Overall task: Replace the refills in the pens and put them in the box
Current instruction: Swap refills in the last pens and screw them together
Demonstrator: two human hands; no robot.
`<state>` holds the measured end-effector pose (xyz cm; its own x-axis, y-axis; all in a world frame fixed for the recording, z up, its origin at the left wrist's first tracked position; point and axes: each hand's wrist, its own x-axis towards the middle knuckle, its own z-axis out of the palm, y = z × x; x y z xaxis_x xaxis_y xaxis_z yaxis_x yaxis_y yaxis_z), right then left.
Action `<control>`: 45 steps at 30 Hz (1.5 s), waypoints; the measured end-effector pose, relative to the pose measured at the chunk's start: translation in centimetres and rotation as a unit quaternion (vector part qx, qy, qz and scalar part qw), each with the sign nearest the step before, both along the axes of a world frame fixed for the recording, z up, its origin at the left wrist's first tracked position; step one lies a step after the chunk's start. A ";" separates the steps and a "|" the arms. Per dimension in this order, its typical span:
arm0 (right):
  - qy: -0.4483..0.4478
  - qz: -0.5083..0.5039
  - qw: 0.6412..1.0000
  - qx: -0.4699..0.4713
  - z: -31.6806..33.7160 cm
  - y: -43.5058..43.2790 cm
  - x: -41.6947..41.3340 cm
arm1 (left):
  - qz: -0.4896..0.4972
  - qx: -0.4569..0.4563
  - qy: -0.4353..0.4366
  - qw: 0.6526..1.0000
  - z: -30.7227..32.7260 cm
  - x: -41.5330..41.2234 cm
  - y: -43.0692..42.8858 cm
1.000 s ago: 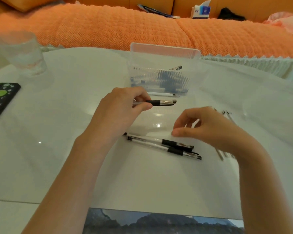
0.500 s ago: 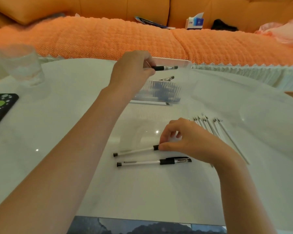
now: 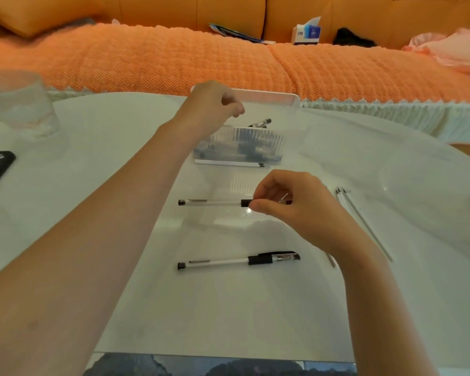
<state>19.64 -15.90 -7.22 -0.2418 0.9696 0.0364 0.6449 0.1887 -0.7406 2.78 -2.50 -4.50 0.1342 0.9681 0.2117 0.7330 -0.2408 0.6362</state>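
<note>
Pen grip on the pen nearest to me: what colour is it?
Black; the pen grip shows best in the head view.

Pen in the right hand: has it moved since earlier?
Yes. The clear black-gripped pen moved from beside the capped black pen toward the clear plastic box.

The bare left arm runs from the lower left corner of the frame diagonally up to the upper centre. There the left hand (image 3: 215, 104) hangs palm down, its fingers curled under and nothing seen in them. The bare right forearm comes up from the lower right corner to the right hand (image 3: 299, 210) at mid-frame, its back towards the camera. Thumb and forefinger pinch the black grip end of a pen (image 3: 215, 203), and the other fingers are loosely curled.
</note>
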 end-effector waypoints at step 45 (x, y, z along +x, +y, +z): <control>0.152 0.012 0.988 0.000 0.3 0.3 -0.3 | 0.018 -0.056 -0.043 0.997 -2.7 -2.1 -14.5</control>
<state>19.38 -15.62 -6.92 -0.2418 0.9639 0.1112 0.3886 0.2012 -0.8992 0.68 -16.97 -7.20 0.0853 0.9901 0.1118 0.6820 -0.1398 0.7178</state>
